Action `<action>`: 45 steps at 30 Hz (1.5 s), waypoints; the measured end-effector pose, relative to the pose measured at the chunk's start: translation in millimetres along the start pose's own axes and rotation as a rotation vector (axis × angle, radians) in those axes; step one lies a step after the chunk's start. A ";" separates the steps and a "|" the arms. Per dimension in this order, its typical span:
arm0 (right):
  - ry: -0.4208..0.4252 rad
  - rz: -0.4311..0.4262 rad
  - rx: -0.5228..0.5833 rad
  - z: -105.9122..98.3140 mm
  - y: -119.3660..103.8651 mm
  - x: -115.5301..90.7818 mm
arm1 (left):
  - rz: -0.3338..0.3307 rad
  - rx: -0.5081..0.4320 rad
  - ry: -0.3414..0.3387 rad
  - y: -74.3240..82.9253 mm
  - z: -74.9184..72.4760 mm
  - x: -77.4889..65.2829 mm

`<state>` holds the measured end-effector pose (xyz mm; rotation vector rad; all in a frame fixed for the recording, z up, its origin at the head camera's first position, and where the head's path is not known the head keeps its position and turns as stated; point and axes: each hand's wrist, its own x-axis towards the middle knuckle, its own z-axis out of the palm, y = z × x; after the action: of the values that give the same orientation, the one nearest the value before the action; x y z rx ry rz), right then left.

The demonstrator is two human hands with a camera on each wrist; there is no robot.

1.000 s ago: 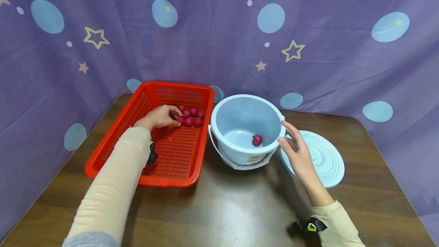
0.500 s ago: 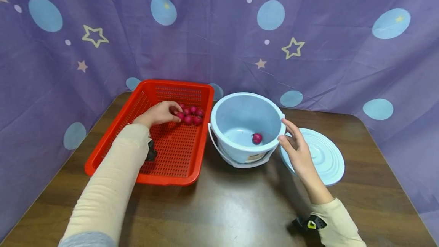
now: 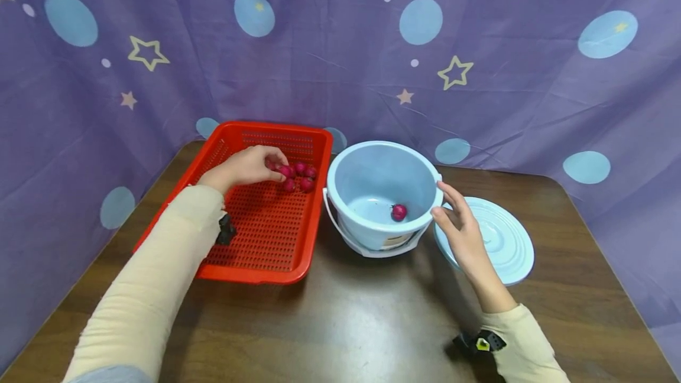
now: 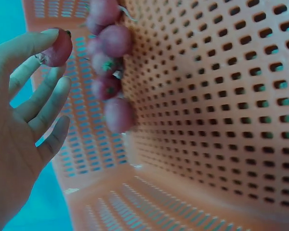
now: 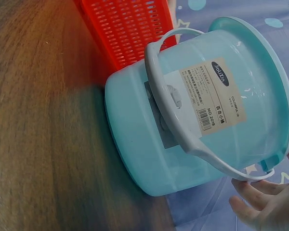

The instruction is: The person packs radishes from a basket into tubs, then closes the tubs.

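Note:
My left hand (image 3: 247, 165), raised over the far half of the red basket (image 3: 303, 253), pinches a radish (image 4: 59, 50) between thumb and fingers. Below that hand, several more radishes (image 3: 307, 184) lie clustered against the basket's right side. To the right of the basket stands a light blue bucket (image 3: 367, 230), upright, with a single radish (image 3: 399, 213) on its bottom. My right hand (image 3: 468, 244) holds the bucket's right rim by thumb and fingertips, close to where the handle (image 5: 168, 106) joins.
A light blue lid (image 3: 502, 247) lies on the wooden table (image 3: 351, 324) to the right of the bucket, partly behind my right hand. The bucket's handle hangs down at its front. A purple curtain (image 3: 330, 34) with stars and dots closes off the back.
My left hand has lifted a radish from the cluster, moving up and slightly away. My right hand stays at the bucket rim.

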<state>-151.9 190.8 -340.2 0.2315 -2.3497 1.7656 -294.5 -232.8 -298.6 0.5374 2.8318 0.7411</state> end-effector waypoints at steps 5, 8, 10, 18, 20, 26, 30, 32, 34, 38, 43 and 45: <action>-0.003 0.004 0.001 0.0 -0.8 0.6 | 0.041 0.042 0.001 14.2 -7.0 -5.0; -0.005 0.002 0.010 -0.3 -1.0 1.0 | 0.053 0.059 0.000 22.9 -10.2 -8.3; -0.007 0.002 0.012 -0.3 -1.2 1.2 | 0.062 0.065 0.000 28.4 -11.9 -10.6; -0.016 0.000 -0.001 0.1 -2.3 2.2 | 0.103 0.087 0.042 52.6 -17.3 -20.7; -0.017 -0.001 -0.002 -0.1 -2.5 2.3 | 0.116 0.079 0.062 58.1 -18.4 -22.3; -0.019 0.002 -0.002 -0.4 -3.1 2.3 | 0.181 -0.034 0.095 71.6 -20.2 -25.9; -0.017 0.004 -0.005 -0.5 -3.3 2.0 | 0.219 -0.112 0.107 79.4 -21.0 -27.9; -0.016 0.004 -0.005 -0.6 -3.2 1.9 | 0.237 -0.139 0.113 83.0 -21.1 -28.2; -0.014 0.003 -0.004 -0.7 -3.0 1.8 | 0.252 -0.155 0.120 86.6 -20.8 -28.4; -0.012 0.002 -0.007 -0.9 -2.4 1.9 | 0.287 -0.169 0.127 93.0 -19.5 -27.4; -0.007 -0.005 -0.003 -1.3 -2.0 1.4 | 0.313 -0.184 0.112 100.4 -16.7 -25.8; -0.002 -0.005 -0.001 -1.7 -1.9 0.5 | 0.312 -0.196 0.097 103.2 -15.0 -25.1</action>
<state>-151.7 191.8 -337.9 0.2384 -2.3492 1.7626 -244.1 -165.2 -232.3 0.9448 2.7487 1.1126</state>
